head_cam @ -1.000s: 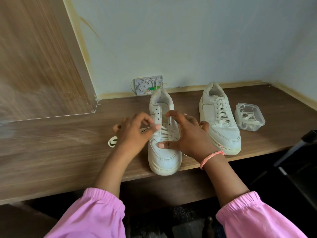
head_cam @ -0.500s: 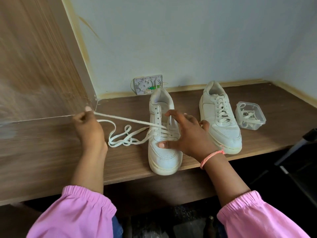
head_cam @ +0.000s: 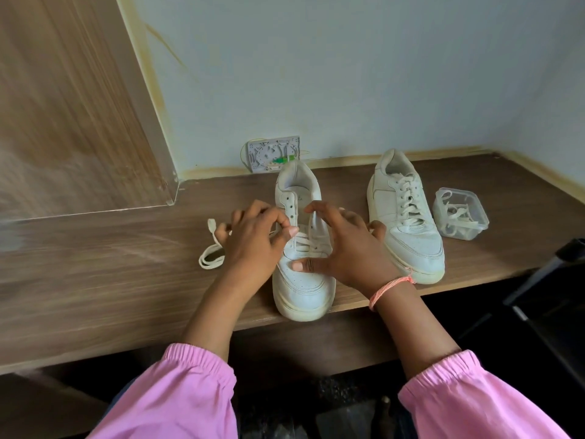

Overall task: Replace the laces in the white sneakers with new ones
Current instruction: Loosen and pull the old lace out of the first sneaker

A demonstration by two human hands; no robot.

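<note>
A white sneaker (head_cam: 300,286) stands toe-first at the wooden desk's (head_cam: 110,264) front edge, its upper eyelets bare and its lower ones laced. My left hand (head_cam: 253,242) pinches the cream lace (head_cam: 210,248) at the shoe's left eyelet row; the lace's loose end loops on the desk to the left. My right hand (head_cam: 345,245) rests on the shoe, thumb pressed across the toe-side lacing and fingers arched over the tongue. The second white sneaker (head_cam: 402,213), fully laced, stands to the right.
A clear plastic tub (head_cam: 460,213) with several cream laces sits at the far right. A small white wall box (head_cam: 273,152) leans behind the shoes. A wooden panel (head_cam: 63,106) rises on the left. A dark chair frame (head_cam: 544,289) is below right.
My left hand pulled the lace out far to the left, then came back to the shoe and now pinches the lace at the eyelets. My right hand stayed on the shoe.
</note>
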